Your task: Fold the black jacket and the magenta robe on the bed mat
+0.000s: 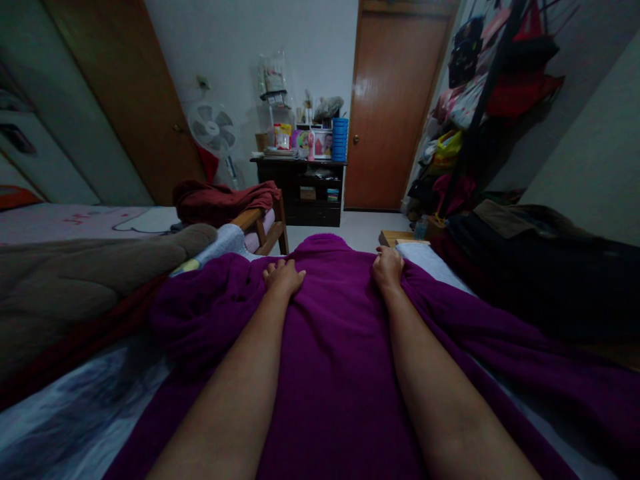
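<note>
A purple long-sleeved jacket (340, 360) lies spread over the bed, its collar end farthest from me. At its left shoulder, my left hand (283, 276) rests on the cloth with the fingers spread. Beside it the left sleeve (200, 307) is bunched in folds. My right hand (389, 268) is closed at the other shoulder, its curled fingers pinching the cloth near the edge. The right sleeve (515, 340) stretches out toward the lower right. Both forearms reach forward over the jacket, hiding parts of it.
A brown blanket (100, 273) lies to the left, and dark folded clothes (550, 260) are piled at the right. Past the bed stand a wooden chair (267, 230) draped with a dark red cloth (225, 200), a fan (214, 130) and a dark cabinet (300, 210).
</note>
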A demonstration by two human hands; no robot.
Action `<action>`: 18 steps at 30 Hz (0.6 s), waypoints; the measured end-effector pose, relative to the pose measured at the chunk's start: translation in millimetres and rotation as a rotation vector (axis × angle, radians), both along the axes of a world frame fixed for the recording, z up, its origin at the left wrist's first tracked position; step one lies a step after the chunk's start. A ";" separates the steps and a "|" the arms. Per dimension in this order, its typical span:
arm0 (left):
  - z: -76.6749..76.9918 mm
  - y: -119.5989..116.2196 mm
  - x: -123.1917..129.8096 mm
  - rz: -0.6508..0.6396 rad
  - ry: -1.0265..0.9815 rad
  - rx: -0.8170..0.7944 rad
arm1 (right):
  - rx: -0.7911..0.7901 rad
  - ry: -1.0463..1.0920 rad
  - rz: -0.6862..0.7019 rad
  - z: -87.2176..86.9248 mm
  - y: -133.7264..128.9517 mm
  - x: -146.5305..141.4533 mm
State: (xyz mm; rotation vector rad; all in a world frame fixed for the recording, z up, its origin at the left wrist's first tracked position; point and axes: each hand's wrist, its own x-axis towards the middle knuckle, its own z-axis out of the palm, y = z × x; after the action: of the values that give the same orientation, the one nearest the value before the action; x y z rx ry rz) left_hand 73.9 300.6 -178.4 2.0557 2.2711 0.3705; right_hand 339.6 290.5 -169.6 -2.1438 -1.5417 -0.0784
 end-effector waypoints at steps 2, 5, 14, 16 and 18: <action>-1.3 -0.8 0.1 -0.010 0.013 0.030 | 0.043 -0.021 0.045 -4.0 0.2 -4.1; -5.0 -1.9 2.3 -0.038 0.006 0.055 | -0.060 -0.061 0.105 -10.8 -1.3 -10.7; -10.1 -10.0 10.4 -0.040 0.010 0.051 | -0.202 -0.054 0.023 10.2 25.1 3.4; -10.2 -11.0 11.0 -0.037 0.013 0.065 | -0.239 -0.047 0.027 15.2 32.9 9.0; -10.4 -11.2 11.4 -0.035 0.009 0.069 | -0.285 -0.046 0.042 17.9 38.4 12.7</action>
State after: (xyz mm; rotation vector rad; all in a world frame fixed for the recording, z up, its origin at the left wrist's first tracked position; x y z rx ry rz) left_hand 85.3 289.3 -188.8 2.1307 2.2554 0.4439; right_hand 352.3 328.9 -151.7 -2.3390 -1.7102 0.1143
